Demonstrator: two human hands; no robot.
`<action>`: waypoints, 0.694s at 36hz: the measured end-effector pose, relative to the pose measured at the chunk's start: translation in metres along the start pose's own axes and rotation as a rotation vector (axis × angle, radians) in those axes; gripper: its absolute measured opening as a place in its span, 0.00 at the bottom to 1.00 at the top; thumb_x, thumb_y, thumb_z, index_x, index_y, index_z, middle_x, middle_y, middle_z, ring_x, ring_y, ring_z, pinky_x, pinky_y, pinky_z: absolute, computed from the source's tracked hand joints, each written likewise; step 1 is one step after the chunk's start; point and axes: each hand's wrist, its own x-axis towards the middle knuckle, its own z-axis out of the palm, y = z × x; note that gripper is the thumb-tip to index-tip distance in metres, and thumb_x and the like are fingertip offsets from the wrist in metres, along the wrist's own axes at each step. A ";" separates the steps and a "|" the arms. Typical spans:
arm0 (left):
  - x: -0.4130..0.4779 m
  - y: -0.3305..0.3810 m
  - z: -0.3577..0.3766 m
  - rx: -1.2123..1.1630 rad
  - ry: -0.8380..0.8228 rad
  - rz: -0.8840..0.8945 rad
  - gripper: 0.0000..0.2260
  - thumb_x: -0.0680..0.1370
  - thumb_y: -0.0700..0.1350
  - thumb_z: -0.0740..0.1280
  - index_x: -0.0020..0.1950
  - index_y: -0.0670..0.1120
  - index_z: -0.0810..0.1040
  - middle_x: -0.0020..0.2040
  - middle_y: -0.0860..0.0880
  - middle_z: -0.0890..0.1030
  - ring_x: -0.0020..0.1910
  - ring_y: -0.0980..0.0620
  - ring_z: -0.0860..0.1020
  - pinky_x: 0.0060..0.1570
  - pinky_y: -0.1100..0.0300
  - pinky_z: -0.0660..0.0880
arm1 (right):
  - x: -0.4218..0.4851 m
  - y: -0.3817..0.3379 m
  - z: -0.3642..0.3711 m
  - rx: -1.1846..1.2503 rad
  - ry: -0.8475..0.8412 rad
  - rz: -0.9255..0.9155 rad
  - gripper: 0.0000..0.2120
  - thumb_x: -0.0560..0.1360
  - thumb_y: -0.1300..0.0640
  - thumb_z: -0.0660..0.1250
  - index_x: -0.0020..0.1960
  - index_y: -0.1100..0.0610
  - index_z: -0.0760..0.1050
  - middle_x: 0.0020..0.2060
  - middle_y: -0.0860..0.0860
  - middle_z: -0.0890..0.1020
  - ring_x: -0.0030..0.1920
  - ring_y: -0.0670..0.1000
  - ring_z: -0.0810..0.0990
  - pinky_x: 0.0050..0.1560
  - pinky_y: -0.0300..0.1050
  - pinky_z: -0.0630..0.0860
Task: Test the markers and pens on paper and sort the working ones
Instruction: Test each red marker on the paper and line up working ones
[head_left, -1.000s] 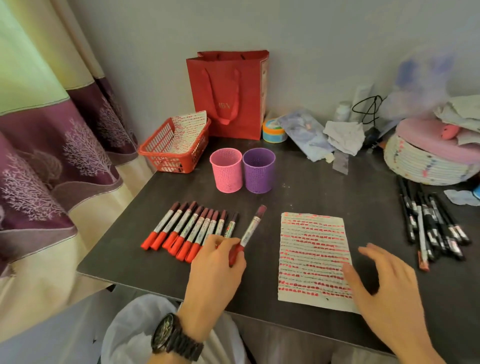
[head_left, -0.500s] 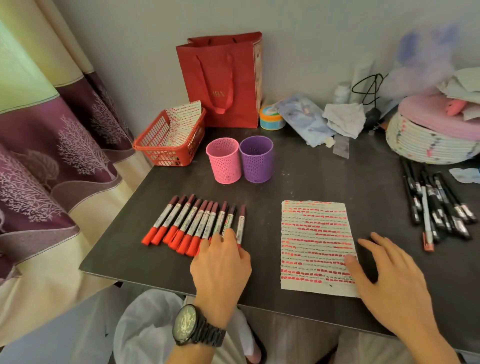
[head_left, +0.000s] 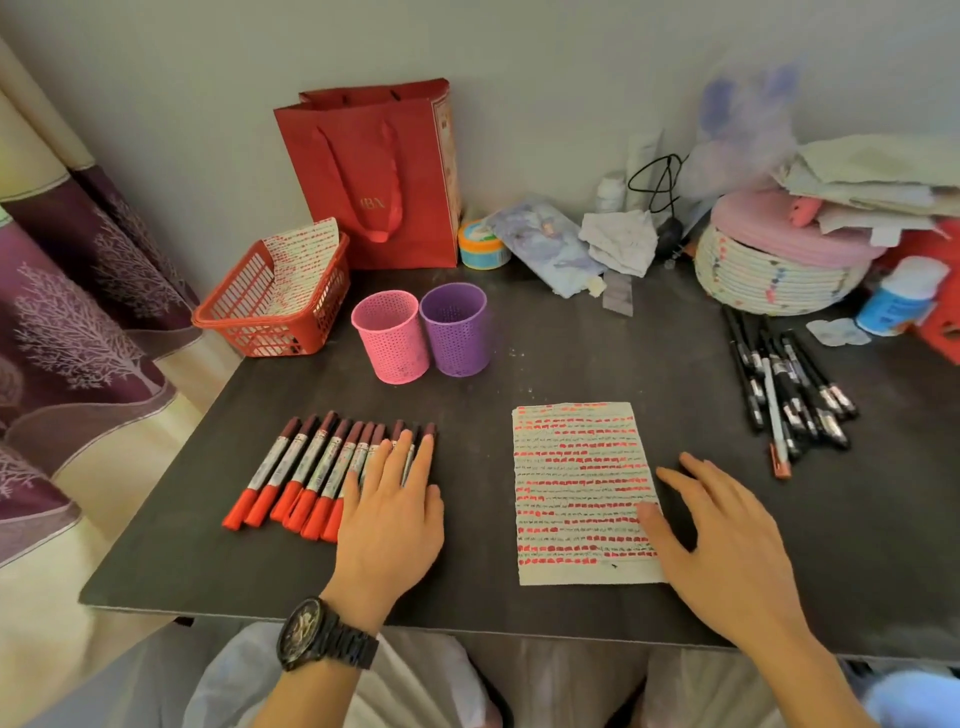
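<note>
Red markers (head_left: 310, 463) lie rowed under my flat left hand (head_left: 389, 512), tidying; my spread right hand (head_left: 727, 551) touches the paper (head_left: 574, 467). Next, probably, testing the black pens (head_left: 785, 387) far right.

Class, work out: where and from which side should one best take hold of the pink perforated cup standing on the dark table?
Probably its upper wall near the open rim, from its left or from above: the pink perforated cup stands upright, and the purple perforated cup crowds its right side, leaving fingers no room there.
</note>
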 end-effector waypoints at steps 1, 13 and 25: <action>0.000 -0.001 0.001 -0.010 -0.001 0.004 0.27 0.85 0.52 0.52 0.83 0.54 0.47 0.83 0.52 0.49 0.82 0.50 0.48 0.79 0.46 0.47 | 0.000 0.000 0.000 -0.003 0.000 0.000 0.36 0.75 0.30 0.48 0.74 0.47 0.71 0.77 0.46 0.67 0.78 0.50 0.60 0.78 0.53 0.58; 0.000 -0.004 0.002 -0.108 0.007 0.012 0.29 0.84 0.49 0.55 0.83 0.52 0.46 0.83 0.51 0.48 0.82 0.50 0.46 0.80 0.48 0.46 | -0.002 -0.003 -0.004 -0.002 -0.024 0.024 0.37 0.73 0.28 0.44 0.75 0.44 0.68 0.78 0.42 0.64 0.79 0.46 0.57 0.78 0.48 0.54; 0.018 0.041 0.003 -0.241 0.059 0.257 0.30 0.83 0.57 0.58 0.81 0.61 0.45 0.83 0.57 0.47 0.80 0.57 0.42 0.78 0.52 0.41 | -0.002 -0.004 -0.005 -0.007 -0.049 0.040 0.35 0.75 0.28 0.45 0.76 0.41 0.64 0.79 0.40 0.60 0.79 0.44 0.54 0.78 0.46 0.49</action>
